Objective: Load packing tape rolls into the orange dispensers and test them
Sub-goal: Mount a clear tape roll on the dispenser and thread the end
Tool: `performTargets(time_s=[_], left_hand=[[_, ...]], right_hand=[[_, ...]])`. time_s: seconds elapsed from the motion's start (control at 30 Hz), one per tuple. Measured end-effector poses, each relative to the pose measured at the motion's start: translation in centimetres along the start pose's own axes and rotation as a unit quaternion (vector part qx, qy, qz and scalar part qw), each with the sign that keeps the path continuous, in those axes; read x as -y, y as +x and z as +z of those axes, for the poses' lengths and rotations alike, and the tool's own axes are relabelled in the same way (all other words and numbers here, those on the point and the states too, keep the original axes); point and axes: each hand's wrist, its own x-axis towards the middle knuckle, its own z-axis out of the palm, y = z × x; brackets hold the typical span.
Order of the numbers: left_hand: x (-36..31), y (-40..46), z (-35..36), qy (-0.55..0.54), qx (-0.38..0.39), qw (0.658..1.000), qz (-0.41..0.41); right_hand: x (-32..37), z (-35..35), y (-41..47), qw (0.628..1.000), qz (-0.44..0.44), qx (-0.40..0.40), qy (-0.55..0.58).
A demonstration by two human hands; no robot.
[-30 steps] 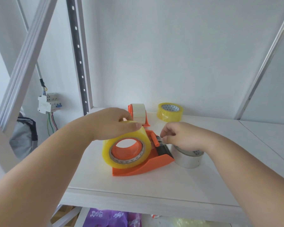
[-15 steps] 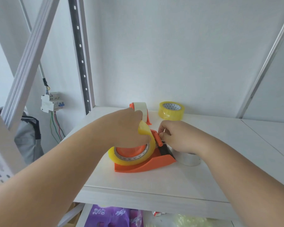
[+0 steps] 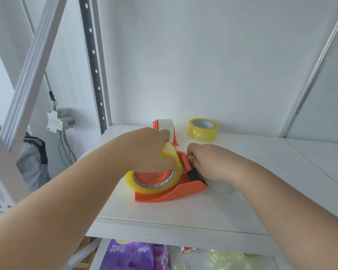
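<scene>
Head view: the left hand (image 3: 144,151) grips a yellow translucent tape roll (image 3: 154,184) seated on the orange plastic dispenser (image 3: 174,191). The right hand (image 3: 209,162), fingers curled, pinches at its roller; fingertips hidden, and it covers a clear tape roll (image 3: 221,188).

Yellow tape roll (image 3: 152,187) sits on orange dispenser (image 3: 170,192), white shelf (image 3: 261,207).

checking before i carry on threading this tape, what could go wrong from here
The right hand works at the roller right beside the serrated blade, so fingers could get nicked. The left hand tilts the yellow roll on the orange dispenser; it may seat crooked, and the loose tape could stick to itself.
</scene>
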Motion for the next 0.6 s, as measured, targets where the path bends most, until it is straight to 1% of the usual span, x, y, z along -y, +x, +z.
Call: performTargets(time_s=[0.1,0.23,0.3,0.43,0.6], left_hand=[[1.1,0.0,-0.1,-0.042,0.024,0.999,-0.006],[1.9,-0.5,-0.3,-0.050,0.024,0.998,-0.023],[2.0,-0.7,-0.6,-0.074,0.034,0.996,-0.027],[1.9,-0.8,-1.2,-0.097,0.049,0.994,-0.027],[2.1,-1.0,-1.6,-0.124,0.056,0.990,-0.021]], right_hand=[[-0.1,0.2,-0.2,0.999,-0.021,-0.021,-0.020],[0.0,0.1,-0.6,0.998,-0.036,-0.046,-0.031],[0.0,-0.2,-0.5,0.999,-0.033,-0.040,-0.010],[-0.3,-0.7,-0.1,0.997,-0.028,-0.025,0.068],[-0.8,-0.6,-0.1,0.990,-0.035,-0.026,0.135]])
